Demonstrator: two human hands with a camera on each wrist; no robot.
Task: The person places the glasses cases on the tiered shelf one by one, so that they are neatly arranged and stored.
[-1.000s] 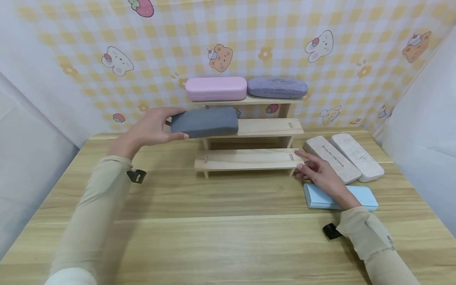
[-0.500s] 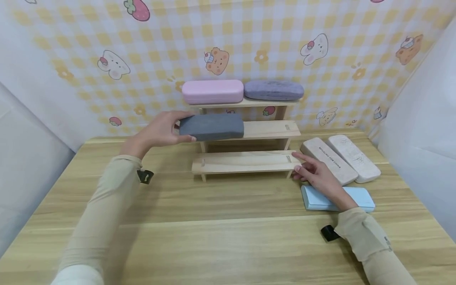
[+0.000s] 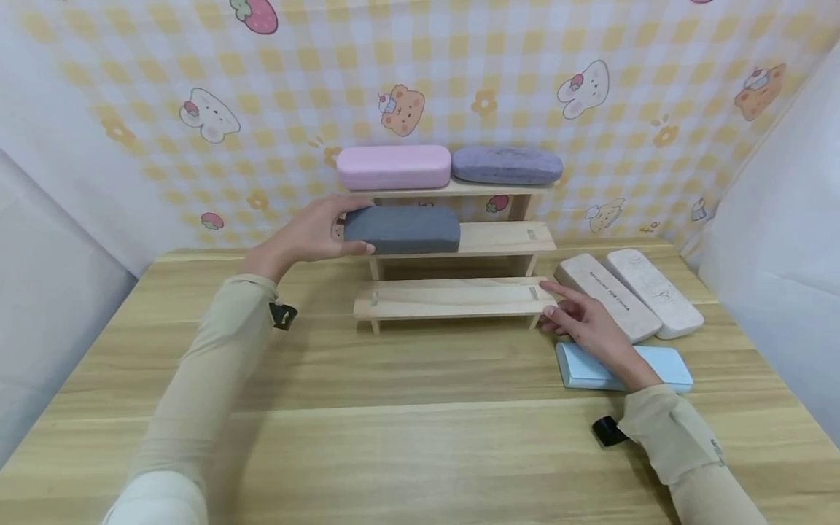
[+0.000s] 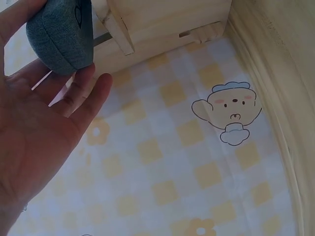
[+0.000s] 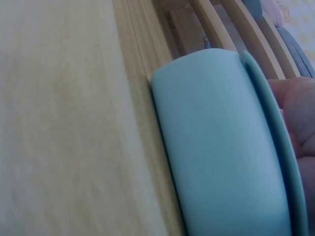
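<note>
My left hand (image 3: 315, 232) grips the left end of a dark grey-blue glasses case (image 3: 403, 230), thumb at the front and fingers behind. The case lies along the left part of the middle tier of a three-tier wooden display stand (image 3: 453, 299). In the left wrist view, the end of the glasses case (image 4: 61, 37) shows between thumb and fingers. My right hand (image 3: 587, 321) holds the right end of the lowest tier, index finger on top and thumb at the front edge. A pink glasses case (image 3: 394, 168) and a mottled purple glasses case (image 3: 507, 166) sit side by side on the top tier.
Right of the stand, two whitish glasses cases (image 3: 610, 295) lie side by side at a slant. A light blue flap case (image 3: 663, 367) lies under my right wrist on the wooden table (image 3: 420, 445). A yellow checked cloth (image 3: 485, 65) hangs behind.
My left hand has carried the grey-blue glasses case rightward and onto the middle tier. My right hand stays at the lowest tier's end. The view has shifted slightly.
</note>
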